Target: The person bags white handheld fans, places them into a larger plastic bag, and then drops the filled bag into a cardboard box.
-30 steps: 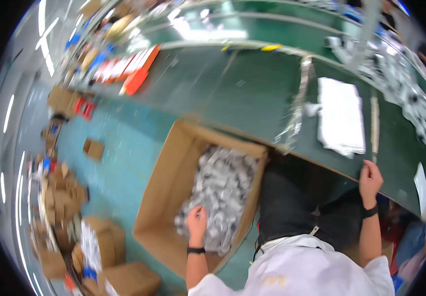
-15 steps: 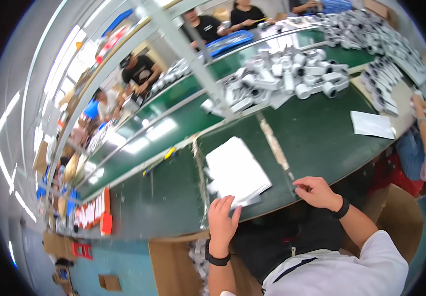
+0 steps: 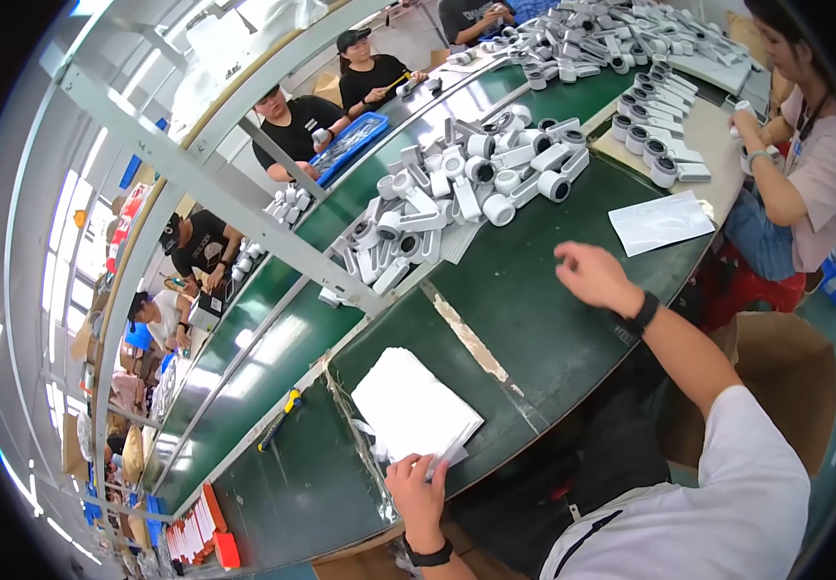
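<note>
White sheets (image 3: 416,401) lie stacked on the green table (image 3: 311,488) in front of you, their near corner at your left hand (image 3: 420,495), whose fingers are bent; whether they pinch an edge cannot be told. Your right hand (image 3: 597,277) hangs farther out over the table, loosely spread. Beyond it, a lone white sheet (image 3: 660,224) lies to the right, a heap of pale parts (image 3: 468,199) to the left, and a blue tray (image 3: 348,151) past the heap, beside a co-worker (image 3: 300,128)

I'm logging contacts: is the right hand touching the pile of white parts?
Apart: the head view shows green tabletop between the right hand and the pile of white parts.
</note>
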